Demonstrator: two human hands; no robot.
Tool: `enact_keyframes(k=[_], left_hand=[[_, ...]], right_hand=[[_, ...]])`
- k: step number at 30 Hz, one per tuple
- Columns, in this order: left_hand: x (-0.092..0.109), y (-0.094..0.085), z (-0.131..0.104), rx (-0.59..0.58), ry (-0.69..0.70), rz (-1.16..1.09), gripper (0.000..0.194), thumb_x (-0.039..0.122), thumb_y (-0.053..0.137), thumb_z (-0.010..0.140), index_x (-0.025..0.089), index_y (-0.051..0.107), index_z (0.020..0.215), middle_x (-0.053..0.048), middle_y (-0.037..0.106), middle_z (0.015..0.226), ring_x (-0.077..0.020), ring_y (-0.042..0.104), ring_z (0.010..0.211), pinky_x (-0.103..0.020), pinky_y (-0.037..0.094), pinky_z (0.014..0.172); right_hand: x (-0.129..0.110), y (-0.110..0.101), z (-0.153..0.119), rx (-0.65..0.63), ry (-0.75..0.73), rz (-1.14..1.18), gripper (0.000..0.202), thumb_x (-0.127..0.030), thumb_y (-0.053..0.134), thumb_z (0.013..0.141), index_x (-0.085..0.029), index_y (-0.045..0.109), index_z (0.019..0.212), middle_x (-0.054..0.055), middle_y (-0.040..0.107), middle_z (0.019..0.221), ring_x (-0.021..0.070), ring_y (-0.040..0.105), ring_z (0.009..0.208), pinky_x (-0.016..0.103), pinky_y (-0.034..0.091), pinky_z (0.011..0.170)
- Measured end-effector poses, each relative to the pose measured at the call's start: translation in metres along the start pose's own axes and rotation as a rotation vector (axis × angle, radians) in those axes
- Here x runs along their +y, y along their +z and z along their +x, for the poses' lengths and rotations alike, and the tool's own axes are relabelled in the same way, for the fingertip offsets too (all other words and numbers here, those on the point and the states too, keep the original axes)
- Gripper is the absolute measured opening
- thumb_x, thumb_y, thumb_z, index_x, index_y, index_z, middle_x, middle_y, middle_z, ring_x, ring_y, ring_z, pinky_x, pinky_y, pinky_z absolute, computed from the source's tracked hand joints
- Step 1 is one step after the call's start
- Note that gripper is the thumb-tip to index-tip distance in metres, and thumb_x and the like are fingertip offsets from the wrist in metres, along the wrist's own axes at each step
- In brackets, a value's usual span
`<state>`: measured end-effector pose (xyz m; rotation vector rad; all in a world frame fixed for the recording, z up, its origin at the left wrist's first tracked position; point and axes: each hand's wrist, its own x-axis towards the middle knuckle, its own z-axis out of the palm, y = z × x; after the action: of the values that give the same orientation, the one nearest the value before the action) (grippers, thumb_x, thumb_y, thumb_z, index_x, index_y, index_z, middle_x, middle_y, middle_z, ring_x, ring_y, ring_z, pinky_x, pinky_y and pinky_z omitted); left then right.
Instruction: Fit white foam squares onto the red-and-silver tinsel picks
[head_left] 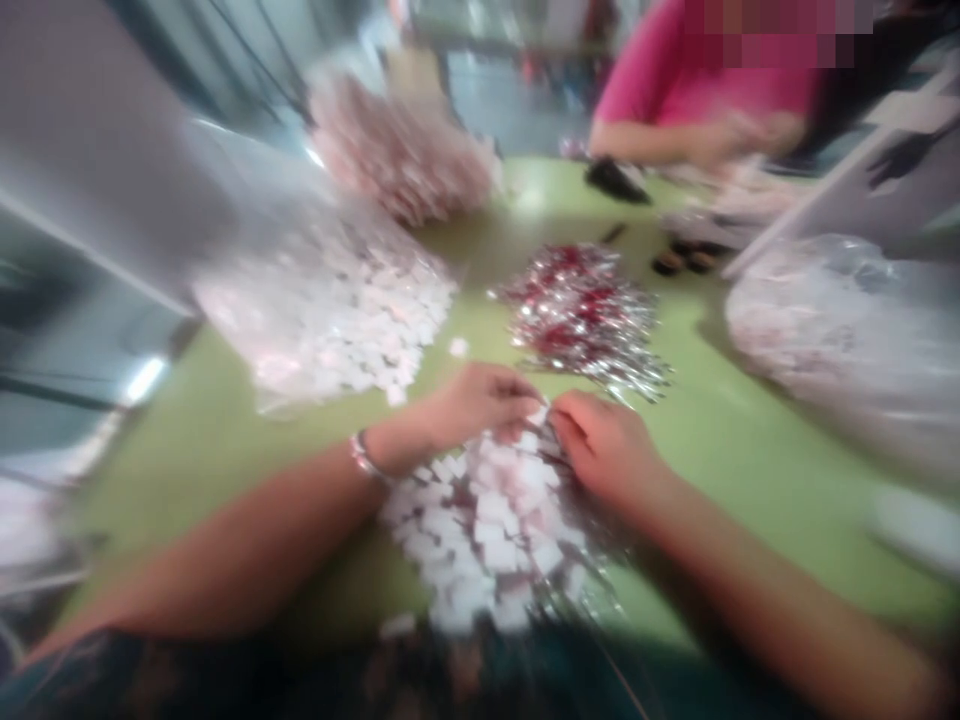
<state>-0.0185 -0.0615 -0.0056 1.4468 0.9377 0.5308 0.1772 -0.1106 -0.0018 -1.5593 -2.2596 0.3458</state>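
Note:
My left hand [487, 403], with a bracelet at the wrist, pinches a small white piece [538, 415] between thumb and fingertips. Right beside it, my right hand [596, 435] is closed, its fingertips meeting the left ones at that piece; what it grips is too small to make out. Under both hands lies a pile of small white tags [499, 535], mixed with thin silvery strands at its right side. Beyond the hands is a heap of shiny red and silver pieces [581, 310] on the green table [720, 400].
A clear bag of white pieces [360, 310] lies at the left, with a pink bundle [405, 150] behind it. Another plastic bag [840, 330] is at the right. Across the table sits a person in pink [652, 80], near black objects [682, 258].

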Motion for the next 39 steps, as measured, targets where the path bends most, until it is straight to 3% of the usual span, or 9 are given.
enact_keyframes(k=[4,8,10,14,17,22,25,33,39], left_hand=[[0.013,-0.018,-0.003,-0.058,0.139,0.193,0.029,0.039,0.068,0.081,0.017,0.073,0.099,-0.005,0.071,0.077,-0.0124,0.062,0.063,-0.025,0.05,0.06],[0.011,-0.06,0.004,0.381,0.162,0.605,0.029,0.04,0.06,0.086,0.02,0.075,0.1,-0.008,0.073,0.096,-0.0172,0.064,0.08,-0.029,0.048,0.073],[0.003,-0.073,0.01,0.451,0.046,0.857,0.029,0.039,0.056,0.087,0.018,0.075,0.093,-0.01,0.072,0.093,-0.0213,0.064,0.081,-0.032,0.047,0.075],[-0.014,-0.066,0.021,0.448,-0.078,1.238,0.037,0.039,0.048,0.092,0.011,0.072,0.091,-0.017,0.068,0.094,-0.0288,0.063,0.088,-0.037,0.047,0.079],[-0.02,-0.052,0.024,0.431,-0.073,1.316,0.033,0.029,0.045,0.093,0.007,0.07,0.095,-0.02,0.066,0.1,-0.0302,0.062,0.093,-0.038,0.047,0.083],[-0.03,-0.046,0.025,0.369,0.135,1.201,0.028,0.024,0.048,0.091,0.01,0.068,0.105,-0.018,0.065,0.111,-0.0292,0.058,0.108,-0.038,0.044,0.097],[-0.03,-0.048,0.023,0.388,0.123,1.057,0.03,0.029,0.05,0.091,0.015,0.067,0.111,-0.014,0.067,0.115,-0.0275,0.06,0.107,-0.038,0.044,0.097],[-0.012,-0.036,0.015,0.358,0.056,0.478,0.032,0.037,0.068,0.079,0.016,0.071,0.103,-0.009,0.074,0.099,-0.0187,0.065,0.084,-0.03,0.051,0.076],[-0.021,-0.032,0.014,0.262,0.024,0.165,0.036,0.035,0.072,0.076,0.016,0.071,0.106,-0.006,0.071,0.08,-0.0135,0.06,0.064,-0.028,0.05,0.061]], right_hand=[[-0.004,-0.011,-0.003,-0.029,-0.024,0.11,0.018,-0.023,0.048,0.09,-0.02,0.06,0.077,0.001,0.065,0.068,0.0142,0.054,0.061,0.026,0.036,0.06],[-0.009,-0.029,-0.01,-0.223,-0.189,0.233,0.022,-0.026,0.051,0.093,-0.021,0.064,0.076,-0.001,0.065,0.069,0.0119,0.057,0.062,0.024,0.038,0.061],[-0.001,-0.033,-0.008,-0.232,-0.175,0.269,0.026,-0.03,0.051,0.094,-0.022,0.066,0.075,-0.001,0.066,0.07,0.0123,0.058,0.063,0.024,0.039,0.062],[0.035,-0.024,0.006,0.042,0.073,0.076,0.02,-0.025,0.053,0.091,-0.021,0.069,0.08,0.002,0.068,0.076,0.0162,0.058,0.068,0.028,0.04,0.066],[0.056,-0.011,0.016,-0.008,0.081,-0.131,0.016,-0.022,0.054,0.09,-0.02,0.07,0.089,0.006,0.067,0.092,0.0185,0.059,0.077,0.029,0.039,0.067],[0.052,0.001,0.022,-0.144,0.084,-0.299,0.018,-0.021,0.049,0.094,-0.019,0.067,0.091,0.007,0.063,0.101,0.0188,0.058,0.083,0.028,0.034,0.062],[0.045,-0.001,0.021,-0.127,0.109,-0.308,0.019,-0.021,0.047,0.095,-0.018,0.065,0.091,0.008,0.062,0.1,0.0183,0.058,0.08,0.029,0.033,0.06],[0.052,0.0,0.021,-0.145,0.127,-0.351,0.017,-0.026,0.049,0.095,-0.02,0.064,0.101,0.008,0.063,0.108,0.0186,0.06,0.077,0.029,0.034,0.059],[0.054,0.006,0.027,-0.144,0.134,-0.392,0.02,-0.025,0.044,0.097,-0.018,0.064,0.096,0.012,0.065,0.106,0.021,0.062,0.076,0.032,0.033,0.058]])
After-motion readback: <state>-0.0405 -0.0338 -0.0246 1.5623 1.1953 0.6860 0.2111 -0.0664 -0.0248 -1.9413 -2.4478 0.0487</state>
